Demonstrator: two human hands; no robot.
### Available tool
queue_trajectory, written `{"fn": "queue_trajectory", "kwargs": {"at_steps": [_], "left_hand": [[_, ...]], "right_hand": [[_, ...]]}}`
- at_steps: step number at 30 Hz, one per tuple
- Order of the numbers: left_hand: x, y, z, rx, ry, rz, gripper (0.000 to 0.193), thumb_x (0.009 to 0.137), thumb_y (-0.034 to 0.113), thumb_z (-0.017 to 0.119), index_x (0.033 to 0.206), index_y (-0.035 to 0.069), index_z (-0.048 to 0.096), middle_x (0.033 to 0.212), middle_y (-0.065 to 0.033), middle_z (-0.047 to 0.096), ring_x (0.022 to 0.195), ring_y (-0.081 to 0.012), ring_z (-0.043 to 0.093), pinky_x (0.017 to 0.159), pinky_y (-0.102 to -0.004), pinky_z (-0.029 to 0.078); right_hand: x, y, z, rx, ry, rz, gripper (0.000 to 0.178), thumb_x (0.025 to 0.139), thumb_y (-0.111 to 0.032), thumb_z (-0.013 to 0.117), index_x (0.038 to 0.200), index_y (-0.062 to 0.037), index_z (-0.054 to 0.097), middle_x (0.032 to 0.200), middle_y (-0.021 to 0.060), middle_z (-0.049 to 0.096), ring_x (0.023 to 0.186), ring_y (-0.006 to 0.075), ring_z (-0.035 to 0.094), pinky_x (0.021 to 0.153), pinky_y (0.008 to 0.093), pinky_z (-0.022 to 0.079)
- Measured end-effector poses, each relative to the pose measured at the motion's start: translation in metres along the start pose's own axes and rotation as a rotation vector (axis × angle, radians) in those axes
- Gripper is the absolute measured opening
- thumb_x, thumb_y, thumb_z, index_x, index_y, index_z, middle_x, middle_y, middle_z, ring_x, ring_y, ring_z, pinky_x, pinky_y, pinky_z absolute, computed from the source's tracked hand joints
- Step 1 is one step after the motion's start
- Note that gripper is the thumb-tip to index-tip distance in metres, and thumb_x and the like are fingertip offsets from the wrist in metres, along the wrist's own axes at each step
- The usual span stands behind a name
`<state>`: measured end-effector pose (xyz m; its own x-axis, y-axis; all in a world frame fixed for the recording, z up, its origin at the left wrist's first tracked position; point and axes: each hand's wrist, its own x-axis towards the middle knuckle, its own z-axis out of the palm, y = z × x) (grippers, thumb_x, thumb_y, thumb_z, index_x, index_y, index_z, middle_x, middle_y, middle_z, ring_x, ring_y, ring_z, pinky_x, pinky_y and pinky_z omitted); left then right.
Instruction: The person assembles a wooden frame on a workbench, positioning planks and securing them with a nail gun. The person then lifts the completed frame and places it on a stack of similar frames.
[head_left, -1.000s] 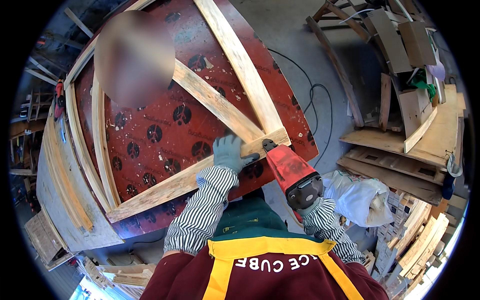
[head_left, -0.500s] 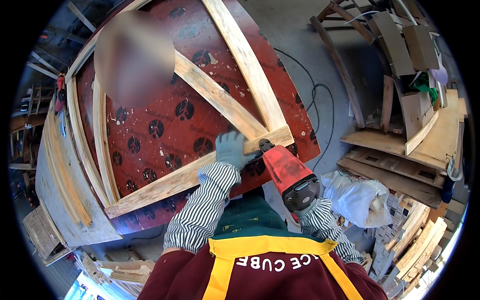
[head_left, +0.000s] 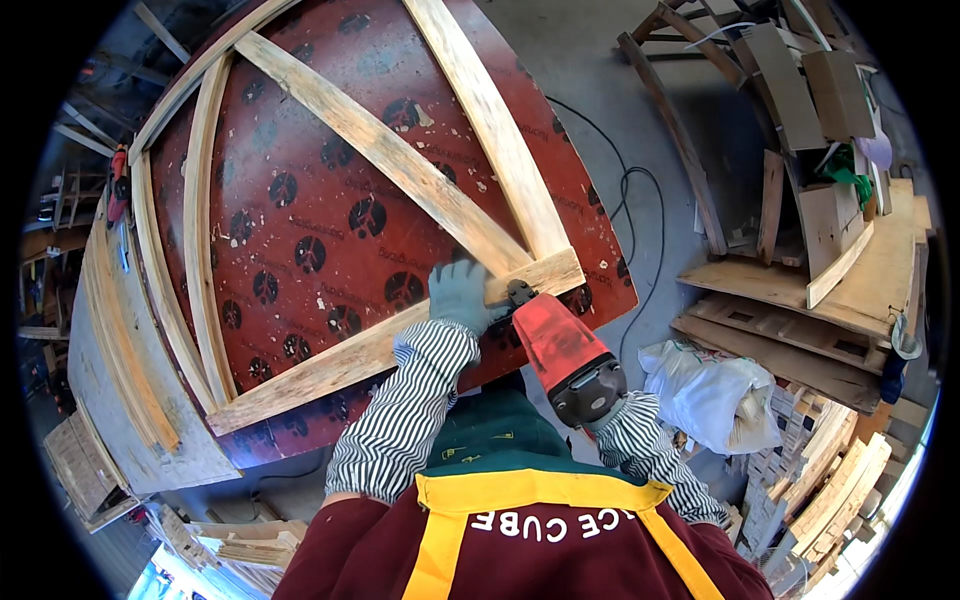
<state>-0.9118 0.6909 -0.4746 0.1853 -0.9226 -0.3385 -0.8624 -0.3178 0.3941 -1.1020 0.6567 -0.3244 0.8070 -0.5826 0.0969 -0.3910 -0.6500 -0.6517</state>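
My left hand [head_left: 459, 294], in a grey-green glove, grips the near wooden strip [head_left: 330, 365] of a frame, close to its right end. A diagonal wooden strip [head_left: 385, 150] and a long right-hand strip [head_left: 490, 125] meet the near strip there. In my right hand [head_left: 610, 410], mostly hidden behind the tool, is a red nail gun [head_left: 565, 345] with a black nose. Its nose is at the near strip's front edge, just right of my left hand; whether it touches the wood I cannot tell.
The frame lies on a dark red panel [head_left: 300, 220] with black marks. Left of it, long wooden strips [head_left: 125, 330] rest on a grey board. A black cable [head_left: 660, 215] runs over the floor. To the right are a white plastic sack [head_left: 705, 395], wooden panels [head_left: 790, 285] and stacked offcuts [head_left: 840, 485].
The nail gun and my right hand have shifted a little to the left, bringing the nose nearer my left hand. My left hand keeps its place on the strip.
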Motion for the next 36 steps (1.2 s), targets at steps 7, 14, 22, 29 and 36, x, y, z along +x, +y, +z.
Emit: {"fn": "queue_trajectory", "kwargs": {"at_steps": [7, 14, 22, 29, 36], "left_hand": [[0.000, 0.001, -0.003, -0.009, -0.011, -0.008, 0.071, 0.065, 0.059, 0.075, 0.114, 0.010, 0.059, 0.115, -0.0096, 0.053, 0.115, -0.0282, 0.046, 0.109, -0.0481, 0.024], [0.001, 0.000, 0.001, -0.010, 0.038, 0.010, 0.072, 0.065, 0.061, 0.074, 0.112, 0.010, 0.060, 0.113, -0.0088, 0.054, 0.112, -0.0278, 0.048, 0.108, -0.0471, 0.026], [-0.001, 0.001, -0.002, -0.002, 0.059, 0.004, 0.075, 0.065, 0.065, 0.072, 0.115, 0.009, 0.059, 0.113, -0.0089, 0.055, 0.113, -0.0275, 0.048, 0.108, -0.0459, 0.026], [0.000, 0.007, -0.011, -0.010, -0.050, -0.009, 0.079, 0.067, 0.068, 0.069, 0.117, 0.007, 0.059, 0.116, -0.0094, 0.055, 0.115, -0.0272, 0.046, 0.109, -0.0449, 0.025], [-0.001, 0.005, -0.010, -0.007, -0.031, -0.011, 0.076, 0.067, 0.066, 0.070, 0.115, 0.008, 0.060, 0.117, -0.0096, 0.054, 0.116, -0.0280, 0.046, 0.109, -0.0459, 0.025]], "right_hand": [[-0.006, 0.009, -0.006, 0.079, -0.027, 0.053, 0.007, 0.083, -0.006, 0.054, 0.089, -0.0025, 0.055, 0.072, 0.0115, 0.056, 0.066, 0.0268, 0.059, 0.065, 0.0417, 0.050], [-0.037, 0.022, -0.009, 0.245, -0.058, 0.261, 0.007, 0.083, -0.006, 0.054, 0.090, -0.0022, 0.055, 0.071, 0.0112, 0.057, 0.066, 0.0266, 0.060, 0.065, 0.0423, 0.051], [-0.084, 0.066, 0.000, 0.901, -0.066, 0.914, 0.008, 0.084, -0.006, 0.055, 0.091, -0.0018, 0.055, 0.070, 0.0110, 0.057, 0.065, 0.0263, 0.060, 0.066, 0.0430, 0.051], [-0.119, 0.160, 0.008, 1.916, -0.318, 1.131, 0.025, 0.086, -0.017, 0.052, 0.064, -0.0069, 0.047, 0.060, 0.0069, 0.047, 0.057, 0.0246, 0.051, 0.065, 0.0432, 0.047], [-0.089, 0.083, -0.014, 1.233, -0.032, 1.046, 0.041, 0.071, 0.004, 0.057, 0.111, 0.0011, 0.049, 0.075, 0.0162, 0.060, 0.052, 0.0265, 0.060, 0.050, 0.0384, 0.052]]}}
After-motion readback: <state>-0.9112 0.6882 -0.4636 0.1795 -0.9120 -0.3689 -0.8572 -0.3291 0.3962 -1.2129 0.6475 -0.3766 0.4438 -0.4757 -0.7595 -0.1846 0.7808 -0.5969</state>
